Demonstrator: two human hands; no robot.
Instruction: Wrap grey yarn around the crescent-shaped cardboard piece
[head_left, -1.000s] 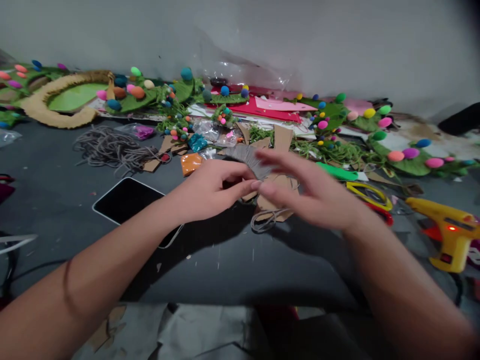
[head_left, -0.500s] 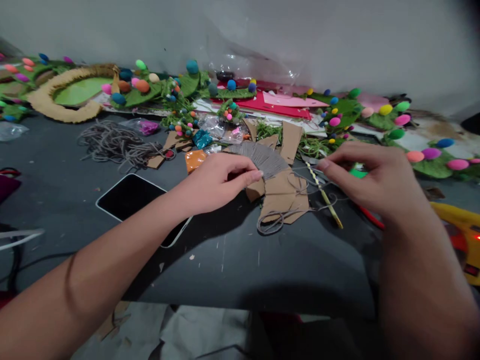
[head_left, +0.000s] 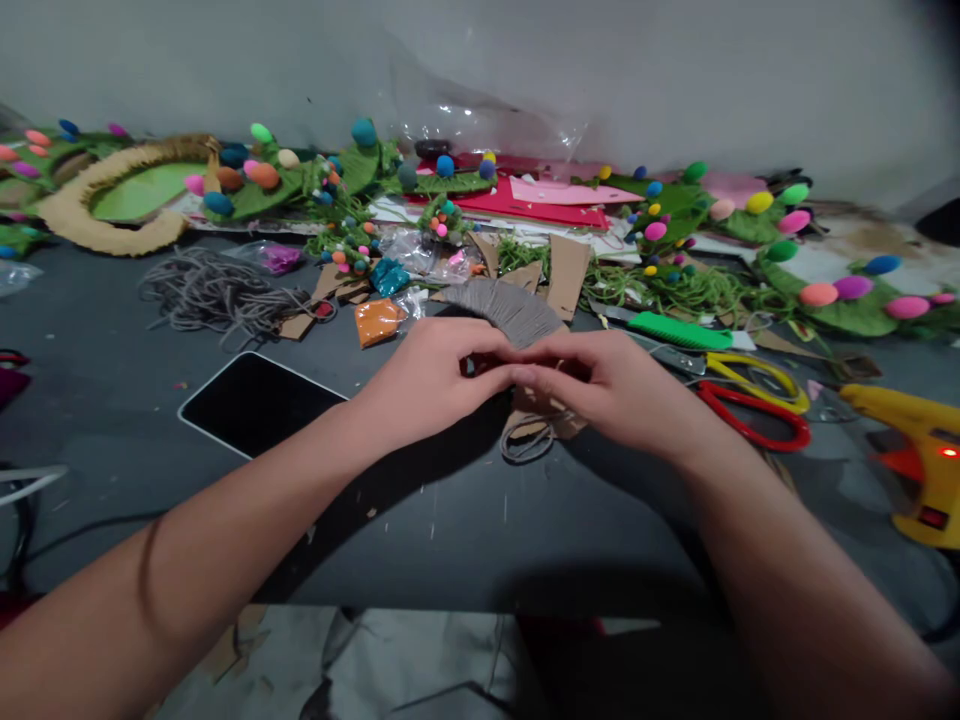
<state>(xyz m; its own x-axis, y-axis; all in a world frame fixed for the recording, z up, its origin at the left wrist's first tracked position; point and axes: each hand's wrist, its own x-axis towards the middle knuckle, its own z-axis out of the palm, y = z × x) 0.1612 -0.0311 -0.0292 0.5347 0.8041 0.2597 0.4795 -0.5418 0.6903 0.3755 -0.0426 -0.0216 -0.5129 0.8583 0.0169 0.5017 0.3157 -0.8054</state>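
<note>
My left hand (head_left: 427, 385) is closed on a curved cardboard piece wound with grey cord (head_left: 499, 305), pinching it near the end of the wrapped part. Thumb and fingers of my right hand (head_left: 615, 385) are pinched together at the same spot, meeting my left fingertips; the cord between them is hidden. Below the hands shows a bare brown part of the cardboard (head_left: 525, 402). A loose loop of grey cord (head_left: 525, 443) hangs over its lower edge onto the dark table (head_left: 465, 530).
Left of the hands are a phone (head_left: 259, 400) and a heap of grey cord (head_left: 217, 295). On the right lie scissors with red and yellow handles (head_left: 757, 415), a green-handled cutter (head_left: 679, 330) and a yellow glue gun (head_left: 926, 460). Felt leaves with coloured balls (head_left: 375, 165) line the wall.
My right hand has moved left from beside the cardboard, where a strand stretched to it, to meet my left fingertips. The pale stick beside the cardboard is now out of sight. The view has shifted slightly.
</note>
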